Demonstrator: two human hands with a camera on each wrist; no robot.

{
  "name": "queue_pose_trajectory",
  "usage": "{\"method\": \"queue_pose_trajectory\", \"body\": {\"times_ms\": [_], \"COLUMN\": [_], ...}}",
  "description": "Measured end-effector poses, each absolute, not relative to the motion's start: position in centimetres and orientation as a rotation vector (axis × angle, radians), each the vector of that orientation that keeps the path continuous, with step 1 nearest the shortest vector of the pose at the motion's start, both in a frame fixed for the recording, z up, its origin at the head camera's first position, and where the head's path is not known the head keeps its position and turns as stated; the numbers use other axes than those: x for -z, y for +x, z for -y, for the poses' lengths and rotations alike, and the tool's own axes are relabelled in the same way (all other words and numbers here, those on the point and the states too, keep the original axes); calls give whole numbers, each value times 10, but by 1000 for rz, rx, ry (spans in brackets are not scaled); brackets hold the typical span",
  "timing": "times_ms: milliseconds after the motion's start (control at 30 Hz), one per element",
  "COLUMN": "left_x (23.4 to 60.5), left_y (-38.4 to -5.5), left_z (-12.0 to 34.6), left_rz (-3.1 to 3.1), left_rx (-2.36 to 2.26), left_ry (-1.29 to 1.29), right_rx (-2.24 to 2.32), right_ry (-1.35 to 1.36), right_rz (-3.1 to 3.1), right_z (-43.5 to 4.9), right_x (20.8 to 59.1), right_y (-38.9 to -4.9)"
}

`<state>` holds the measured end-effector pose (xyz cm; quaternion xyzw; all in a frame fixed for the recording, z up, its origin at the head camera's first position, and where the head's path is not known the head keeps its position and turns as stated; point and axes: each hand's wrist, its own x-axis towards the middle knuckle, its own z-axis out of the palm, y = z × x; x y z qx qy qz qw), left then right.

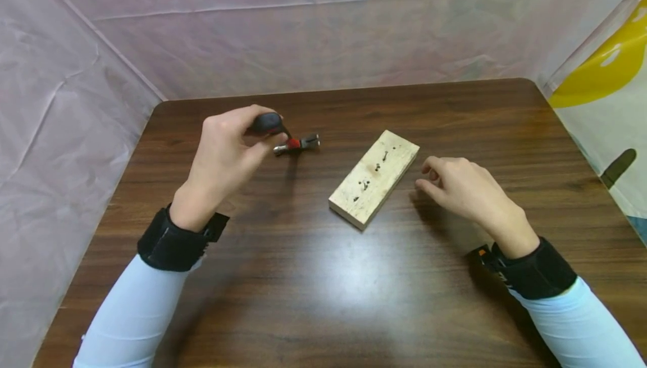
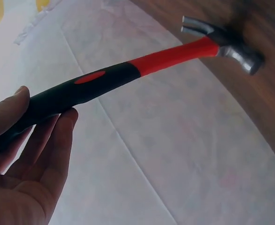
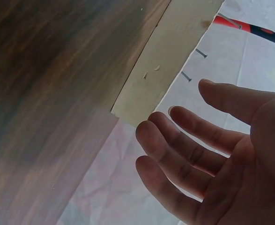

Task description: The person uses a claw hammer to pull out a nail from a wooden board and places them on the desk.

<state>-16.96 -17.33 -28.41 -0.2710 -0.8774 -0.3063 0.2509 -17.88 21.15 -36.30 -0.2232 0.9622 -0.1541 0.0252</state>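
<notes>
My left hand [image 1: 227, 143] grips a claw hammer by the black end of its handle [image 2: 57, 96], thumb on one side and fingers on the other. The hammer's red neck leads to a metal head [image 1: 298, 143] with a claw, low over the table; whether it touches the wood I cannot tell. A pale wooden block [image 1: 371, 188] lies at a slant in the middle, with several nails [image 3: 187, 76] standing out of its top. Just to the right of the block, my right hand [image 1: 467, 188] hovers with loosely bent fingers and holds nothing.
Block and hands are over a dark brown wooden table [image 1: 283, 312]. Pale sheeting [image 1: 323, 48] hangs behind it and along the left side. At the right hangs a sheet with a yellow print [image 1: 601, 81]. Black straps [image 1: 169, 241] wrap both wrists.
</notes>
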Motion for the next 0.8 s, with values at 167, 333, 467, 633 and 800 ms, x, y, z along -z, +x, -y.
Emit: {"method": "queue_pose_trajectory", "body": {"times_ms": [167,333,467,633,800], "left_x": [278,271,266,261,254], "left_y": [-170,-170,-169,-166,-162], "left_z": [175,177,179,177,173], "left_rz": [2401,2401,2413,2420,2427], "left_rx": [888,892,903,909,894], "left_ry": [-691,-647,-618,-613,-623], "right_rx": [479,485,487,493,513], "right_ry": [-701,-705,-713,-734,-745], "right_rz": [-2981,-2999,-3011,-3021,-3017], "right_z": [-211,-211,-210,-208,-206], "right_x": [363,363,363,363,362], "right_y": [-178,-179,-178,-178,-178]}}
